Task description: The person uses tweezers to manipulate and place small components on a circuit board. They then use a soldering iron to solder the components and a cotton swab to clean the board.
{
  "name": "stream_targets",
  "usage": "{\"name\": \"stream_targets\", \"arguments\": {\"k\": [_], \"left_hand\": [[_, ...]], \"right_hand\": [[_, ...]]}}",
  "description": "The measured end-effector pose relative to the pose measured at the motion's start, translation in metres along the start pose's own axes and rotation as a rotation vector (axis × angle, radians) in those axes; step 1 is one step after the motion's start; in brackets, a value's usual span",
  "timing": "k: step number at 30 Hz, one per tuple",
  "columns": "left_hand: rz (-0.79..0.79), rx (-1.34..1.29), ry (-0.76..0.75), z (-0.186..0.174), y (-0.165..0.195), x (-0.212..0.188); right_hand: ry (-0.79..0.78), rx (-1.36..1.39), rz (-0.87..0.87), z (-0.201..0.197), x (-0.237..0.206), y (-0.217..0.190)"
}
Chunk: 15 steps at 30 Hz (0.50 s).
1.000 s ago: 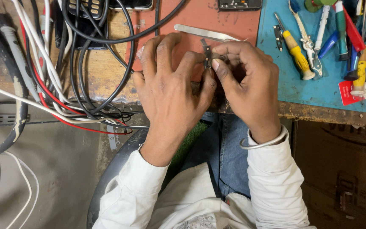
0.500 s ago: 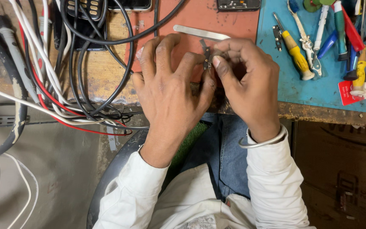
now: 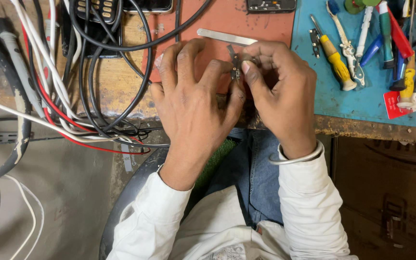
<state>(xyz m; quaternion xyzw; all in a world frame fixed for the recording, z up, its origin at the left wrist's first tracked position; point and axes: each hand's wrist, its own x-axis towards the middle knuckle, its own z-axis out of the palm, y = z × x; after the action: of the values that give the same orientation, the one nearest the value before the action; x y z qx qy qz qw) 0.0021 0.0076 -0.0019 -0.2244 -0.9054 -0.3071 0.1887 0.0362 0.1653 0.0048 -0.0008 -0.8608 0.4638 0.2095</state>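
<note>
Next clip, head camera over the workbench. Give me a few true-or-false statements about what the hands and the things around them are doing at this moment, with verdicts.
1. Both hands pinch one small dark part between their fingertips. True: the left hand and right hand meet on the small dark part.
2. The flat metal strip lies on the blue mat. False: the flat metal strip lies on the red mat.
3. A yellow-handled screwdriver lies on the blue mat. True: the yellow-handled screwdriver is on the blue mat, right of the hands.
4. The right hand holds a screwdriver. False: it holds only the small part.
5. The cable tangle lies right of the hands. False: the cable tangle lies to their left.
</note>
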Motion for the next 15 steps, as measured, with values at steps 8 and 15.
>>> {"name": "stream_targets", "arguments": {"k": [8,15], "left_hand": [[-0.003,-0.003,0.012,-0.0003,0.0016,0.0003],[-0.007,0.000,0.006,-0.0006,0.0012,0.0004]], "right_hand": [[0.021,-0.001,-0.059,0.0008,-0.0004,0.0008],[0.014,-0.024,-0.016,-0.0006,0.0013,-0.0010]]}}
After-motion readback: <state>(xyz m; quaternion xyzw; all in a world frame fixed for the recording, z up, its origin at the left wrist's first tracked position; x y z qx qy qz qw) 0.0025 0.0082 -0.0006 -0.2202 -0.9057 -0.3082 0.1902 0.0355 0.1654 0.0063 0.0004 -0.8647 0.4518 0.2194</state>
